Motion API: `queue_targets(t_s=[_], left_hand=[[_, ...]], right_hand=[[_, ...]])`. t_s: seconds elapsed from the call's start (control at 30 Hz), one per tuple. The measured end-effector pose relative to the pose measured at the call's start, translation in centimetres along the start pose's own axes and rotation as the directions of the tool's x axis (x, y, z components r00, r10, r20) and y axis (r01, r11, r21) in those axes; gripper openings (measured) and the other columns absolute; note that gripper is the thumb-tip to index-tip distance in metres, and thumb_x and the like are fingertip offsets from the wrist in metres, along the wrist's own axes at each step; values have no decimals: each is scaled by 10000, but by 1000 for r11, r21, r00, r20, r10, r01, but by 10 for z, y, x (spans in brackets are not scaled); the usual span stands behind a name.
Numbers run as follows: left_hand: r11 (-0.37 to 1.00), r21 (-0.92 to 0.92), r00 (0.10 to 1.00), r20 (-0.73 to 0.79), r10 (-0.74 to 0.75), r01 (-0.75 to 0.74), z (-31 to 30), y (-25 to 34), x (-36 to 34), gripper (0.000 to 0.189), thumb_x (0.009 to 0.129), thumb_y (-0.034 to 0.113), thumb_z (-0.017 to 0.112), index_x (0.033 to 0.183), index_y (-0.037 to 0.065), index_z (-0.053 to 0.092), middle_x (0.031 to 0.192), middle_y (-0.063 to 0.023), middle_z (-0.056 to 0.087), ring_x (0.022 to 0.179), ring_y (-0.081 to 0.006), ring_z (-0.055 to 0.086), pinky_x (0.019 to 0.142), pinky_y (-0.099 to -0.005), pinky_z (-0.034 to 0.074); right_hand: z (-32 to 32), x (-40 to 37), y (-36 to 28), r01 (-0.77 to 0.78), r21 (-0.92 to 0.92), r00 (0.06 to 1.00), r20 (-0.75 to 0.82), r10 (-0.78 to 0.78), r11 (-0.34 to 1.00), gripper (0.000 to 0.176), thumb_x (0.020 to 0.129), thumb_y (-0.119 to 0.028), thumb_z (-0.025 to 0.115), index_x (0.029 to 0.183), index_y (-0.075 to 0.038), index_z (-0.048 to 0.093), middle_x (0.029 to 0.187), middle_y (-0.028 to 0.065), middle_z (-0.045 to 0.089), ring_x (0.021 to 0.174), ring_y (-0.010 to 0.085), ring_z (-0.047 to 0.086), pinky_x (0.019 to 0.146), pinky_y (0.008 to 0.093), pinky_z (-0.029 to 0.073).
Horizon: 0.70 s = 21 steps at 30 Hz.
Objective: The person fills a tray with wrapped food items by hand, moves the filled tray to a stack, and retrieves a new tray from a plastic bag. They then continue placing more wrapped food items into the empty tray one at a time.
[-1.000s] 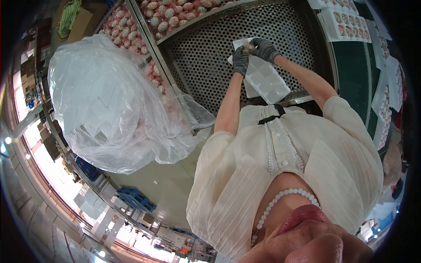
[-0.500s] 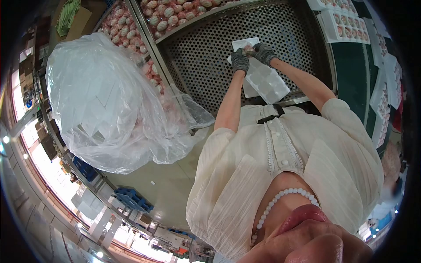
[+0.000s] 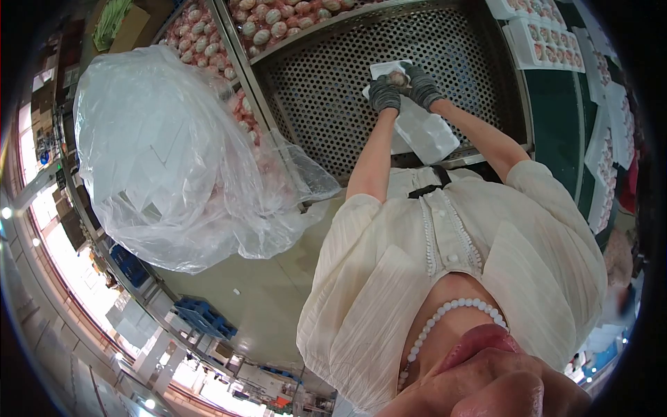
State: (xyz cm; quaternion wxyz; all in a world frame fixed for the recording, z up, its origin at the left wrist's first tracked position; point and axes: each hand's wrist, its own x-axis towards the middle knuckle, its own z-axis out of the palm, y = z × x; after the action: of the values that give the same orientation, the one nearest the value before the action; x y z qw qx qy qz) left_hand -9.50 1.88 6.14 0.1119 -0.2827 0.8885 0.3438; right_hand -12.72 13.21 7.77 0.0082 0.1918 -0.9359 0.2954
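Observation:
Both my hands wear dark grey knitted gloves over the perforated metal bin. My left hand (image 3: 384, 94) is closed at the left side of a small round pinkish-brown thing (image 3: 397, 78), whose kind is too small to tell. My right hand (image 3: 422, 87) holds its other side, fingers partly hidden. Under my hands lies a white foam tray (image 3: 381, 69). A second white tray with shallow hollows (image 3: 432, 137) slants from below my hands towards my waist, on top of another white piece (image 3: 399, 146).
Left stands a large clear plastic bag (image 3: 153, 160) with white trays inside. Round pink-and-white wrapped things (image 3: 267, 24) fill compartments beyond the metal divider (image 3: 243, 76). Filled white trays (image 3: 549, 45) sit on the green surface (image 3: 556, 104) at right. The metal bin (image 3: 313, 90) has raised edges.
My hands have shifted slightly right. My right hand's fingers have moved up and straightened somewhat beside the round thing, which shows more clearly now. The trays have stayed nearly in place.

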Motion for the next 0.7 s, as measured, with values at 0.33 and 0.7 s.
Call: queue_targets(t_s=[0.33, 0.7], left_hand=[[650, -744, 981, -195, 9, -154, 30, -44, -14, 175, 792, 42, 405, 950, 6, 471, 862, -64, 526, 750, -133, 493, 677, -237, 406], [703, -700, 991, -114, 70, -130, 34, -34, -15, 216, 753, 36, 400, 945, 7, 496, 890, -116, 514, 781, -211, 489, 674, -293, 407]], right_hand=[[-47, 25, -40, -17, -231, 881, 457, 124, 973, 372, 652, -301, 575, 916, -49, 505, 785, 158, 527, 731, 300, 523, 641, 367, 431], [-16, 42, -20, -3, -217, 838, 532, 120, 976, 396, 619, -331, 554, 871, -27, 512, 715, 174, 546, 686, 310, 542, 619, 377, 430]])
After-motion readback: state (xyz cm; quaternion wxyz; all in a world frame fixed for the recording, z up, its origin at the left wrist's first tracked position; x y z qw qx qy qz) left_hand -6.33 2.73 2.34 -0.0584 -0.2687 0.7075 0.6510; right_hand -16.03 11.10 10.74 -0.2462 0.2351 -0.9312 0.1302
